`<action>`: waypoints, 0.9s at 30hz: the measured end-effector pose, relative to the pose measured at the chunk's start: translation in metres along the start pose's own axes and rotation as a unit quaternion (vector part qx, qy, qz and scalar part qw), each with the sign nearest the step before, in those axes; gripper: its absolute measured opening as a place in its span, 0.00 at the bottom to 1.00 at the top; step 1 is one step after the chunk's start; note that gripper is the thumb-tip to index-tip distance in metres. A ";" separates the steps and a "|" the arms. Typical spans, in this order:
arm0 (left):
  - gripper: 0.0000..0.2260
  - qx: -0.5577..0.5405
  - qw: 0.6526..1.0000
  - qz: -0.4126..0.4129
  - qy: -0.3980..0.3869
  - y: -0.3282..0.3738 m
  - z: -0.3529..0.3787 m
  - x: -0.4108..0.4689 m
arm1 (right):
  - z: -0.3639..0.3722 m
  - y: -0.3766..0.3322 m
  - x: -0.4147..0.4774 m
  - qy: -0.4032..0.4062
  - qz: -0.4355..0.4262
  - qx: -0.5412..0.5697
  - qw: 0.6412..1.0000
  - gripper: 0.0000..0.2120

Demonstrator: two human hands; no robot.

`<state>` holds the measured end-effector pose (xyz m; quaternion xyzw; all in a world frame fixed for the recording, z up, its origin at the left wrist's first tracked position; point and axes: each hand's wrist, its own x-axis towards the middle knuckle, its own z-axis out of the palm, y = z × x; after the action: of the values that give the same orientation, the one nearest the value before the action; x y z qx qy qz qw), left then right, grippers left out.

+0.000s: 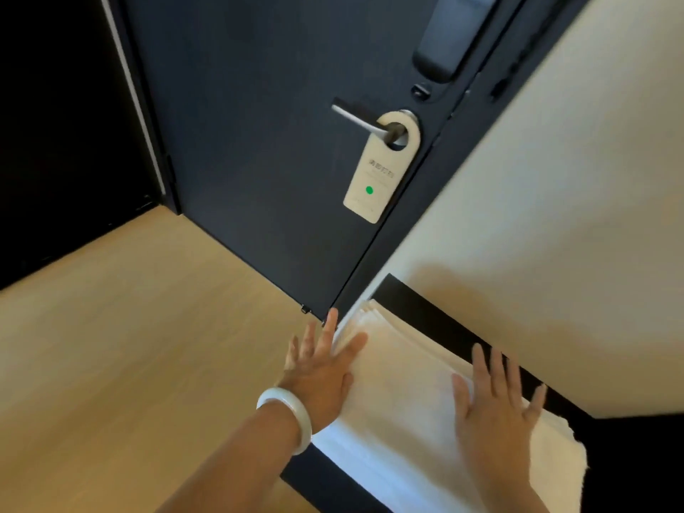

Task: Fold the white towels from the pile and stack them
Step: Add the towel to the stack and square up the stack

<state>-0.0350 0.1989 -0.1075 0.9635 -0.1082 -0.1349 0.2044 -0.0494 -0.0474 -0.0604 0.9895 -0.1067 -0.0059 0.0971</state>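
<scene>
1. A stack of folded white towels (403, 394) lies on a dark ledge (425, 316). Layered edges show at the stack's far corner.
2. The left hand (322, 375) is at the stack's left edge, open with fingers straight and spread. Its thumb lies across the top towel, and the other fingers reach out past the edge. It holds nothing.
3. A white bangle (287, 416) sits on the left wrist, just left of the stack.
4. The right hand (496, 412) lies flat, palm down, on the right part of the stack. Its fingers are spread and straight, and it grips nothing.
5. A cream wall (555, 216) rises right behind the stack.
6. A pale wooden floor (129, 346) spreads out to the stack's left.
7. Beyond the stack's far corner stands a dark door (259, 142). A white door hanger (374, 179) with a green dot hangs from its metal handle (361, 122).
</scene>
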 end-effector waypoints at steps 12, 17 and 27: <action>0.29 0.181 0.975 0.125 -0.017 0.057 0.024 0.026 | 0.044 0.066 -0.047 -0.038 0.030 0.037 0.998 0.31; 0.31 0.196 0.974 0.114 -0.017 0.055 0.033 0.029 | 0.052 0.070 -0.045 -0.031 0.030 0.049 0.998 0.31; 0.27 0.177 0.979 0.099 -0.036 0.062 -0.004 0.011 | 0.025 0.068 -0.084 0.110 0.129 0.260 0.951 0.24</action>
<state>-0.0329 0.1420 -0.0795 0.9634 -0.2324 -0.1277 0.0387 -0.1462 -0.0992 -0.0723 0.9527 -0.2197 0.1435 -0.1530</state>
